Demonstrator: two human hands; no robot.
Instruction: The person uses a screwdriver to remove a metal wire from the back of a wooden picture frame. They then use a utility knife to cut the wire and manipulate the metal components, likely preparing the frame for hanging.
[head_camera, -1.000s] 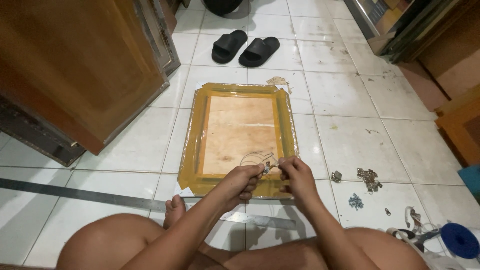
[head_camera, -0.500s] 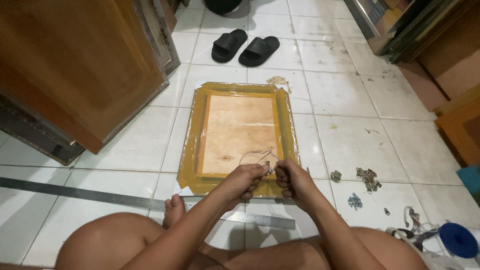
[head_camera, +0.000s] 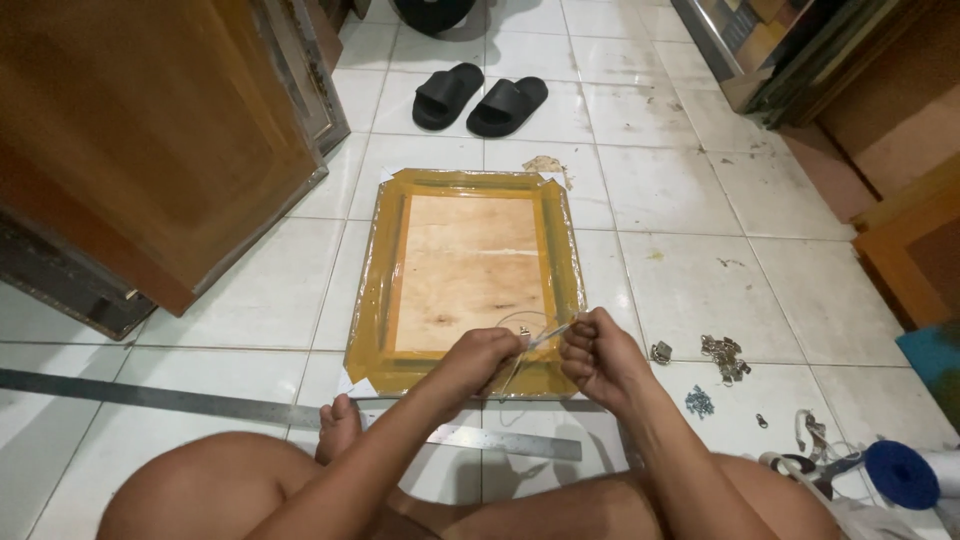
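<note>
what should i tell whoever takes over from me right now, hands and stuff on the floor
Left hand and right hand: both closed, pinching a thin clear wire between them over the near edge of the picture frame.
Frame lies back side up on the tiled floor, wrapped in clear film, corner protectors on.
Small metal hangers and screws lie loose to the right; a metal ruler lies along the floor near the legs.
Done: frame wrapped, wire looped at the near edge.
Left: whether the wire is fastened cannot be seen.
</note>
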